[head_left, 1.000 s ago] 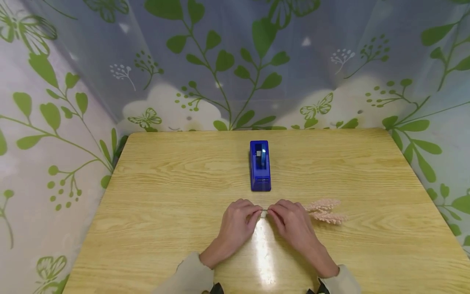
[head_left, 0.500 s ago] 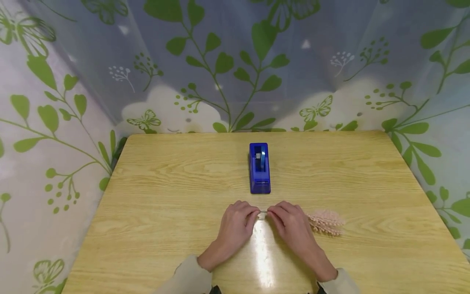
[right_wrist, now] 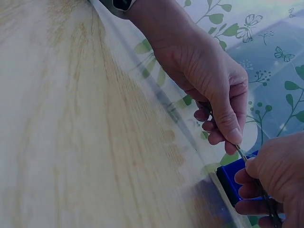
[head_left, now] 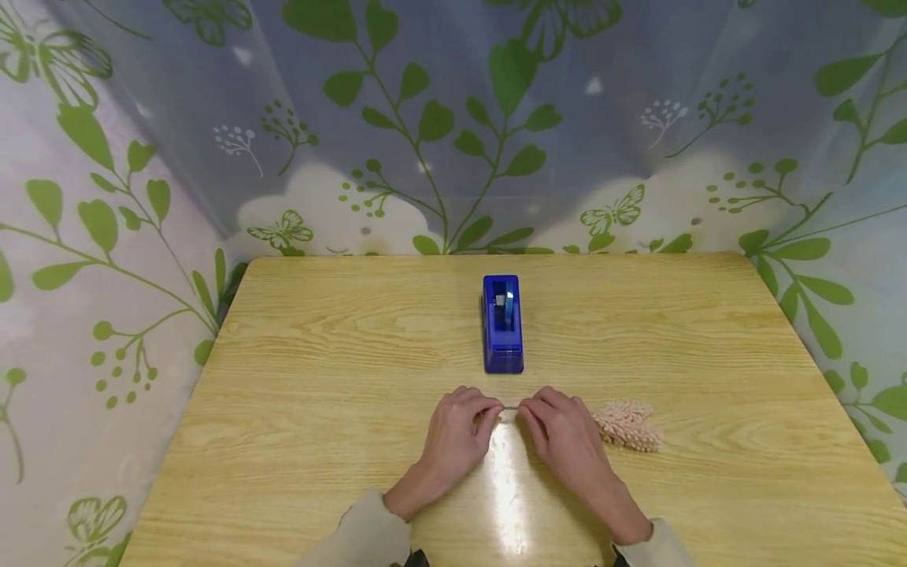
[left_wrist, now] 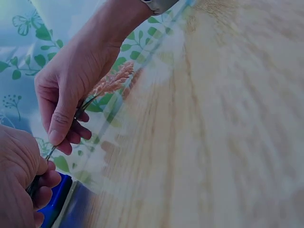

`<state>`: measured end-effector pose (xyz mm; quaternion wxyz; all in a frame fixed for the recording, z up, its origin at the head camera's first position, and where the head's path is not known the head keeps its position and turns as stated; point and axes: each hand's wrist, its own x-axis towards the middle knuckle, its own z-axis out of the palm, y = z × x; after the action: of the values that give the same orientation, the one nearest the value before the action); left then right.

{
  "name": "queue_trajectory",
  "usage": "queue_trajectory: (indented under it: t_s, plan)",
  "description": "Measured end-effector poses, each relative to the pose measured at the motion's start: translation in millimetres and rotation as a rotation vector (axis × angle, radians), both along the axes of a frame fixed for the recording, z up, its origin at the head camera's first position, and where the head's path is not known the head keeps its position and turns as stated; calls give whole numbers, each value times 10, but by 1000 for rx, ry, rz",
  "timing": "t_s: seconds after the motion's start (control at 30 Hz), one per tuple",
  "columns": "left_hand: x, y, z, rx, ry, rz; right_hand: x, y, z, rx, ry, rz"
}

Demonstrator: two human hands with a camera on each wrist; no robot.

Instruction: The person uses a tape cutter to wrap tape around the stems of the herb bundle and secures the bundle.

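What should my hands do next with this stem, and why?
Probably free one hand to reach for the blue tape dispenser: both the left hand and right hand pinch the pink sprig's stem, and no tape is visibly on it.

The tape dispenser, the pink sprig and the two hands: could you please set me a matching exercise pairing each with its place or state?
Things:
1. tape dispenser
2. pink sprig
3. left hand
4. right hand

Places or states:
A. pinches the thin stem from the side of the fluffy head
B. stands alone, beyond both hands, mid-table
C. fluffy head sticks out past the right hand
D. pinches the bare end of the thin stem

Pairs: 1-B, 2-C, 3-D, 4-A
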<state>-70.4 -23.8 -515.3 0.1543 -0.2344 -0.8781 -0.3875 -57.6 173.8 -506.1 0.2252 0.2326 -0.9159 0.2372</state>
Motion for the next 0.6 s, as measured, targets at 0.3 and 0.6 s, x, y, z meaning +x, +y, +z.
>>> queue_trajectory:
  t_s: [0.3,0.6]
  plan:
    - [-9,23,77,-41,-18,35,-22,-2,-1,-33,21,-4]
    - [-89,28,275,-118,-186,-44,-26,10,-16,-51,13,-3]
